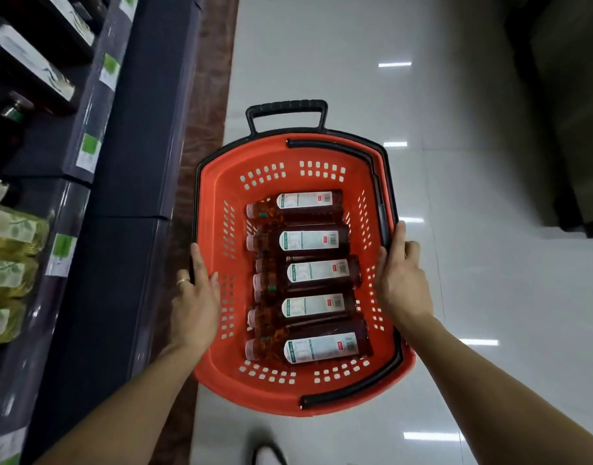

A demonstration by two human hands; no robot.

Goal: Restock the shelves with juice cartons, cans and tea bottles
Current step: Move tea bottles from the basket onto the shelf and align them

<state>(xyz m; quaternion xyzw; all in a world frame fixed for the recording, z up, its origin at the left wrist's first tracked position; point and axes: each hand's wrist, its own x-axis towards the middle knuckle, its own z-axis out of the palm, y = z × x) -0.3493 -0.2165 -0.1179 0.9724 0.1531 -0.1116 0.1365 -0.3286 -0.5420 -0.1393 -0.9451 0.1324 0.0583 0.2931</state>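
Five tea bottles [308, 276] lie on their sides in a row along the bottom of an orange shopping basket [221, 182], caps toward the shelf side and white labels facing up; each touches its neighbour, and darker bottles show beneath them. The basket sits over a pale glossy tiled floor [473, 162], just beside a dark shelf unit [134, 162]; whether it rests on the floor or is lifted cannot be told. Its black pull handle [286, 112] projects from the far end, and two black carry handles lie folded along the rim. The person's left hand [196, 297] grips the left rim, thumb inside the wall and fingers wrapped outside; a ring shows on one finger. The right hand [402, 280] clasps the right rim likewise, fingers curled over the edge. On the shelves, green-and-white price tags [88, 152] line the front edges, with yellow bottles [9, 263] below and dark bottles [23, 58] above.
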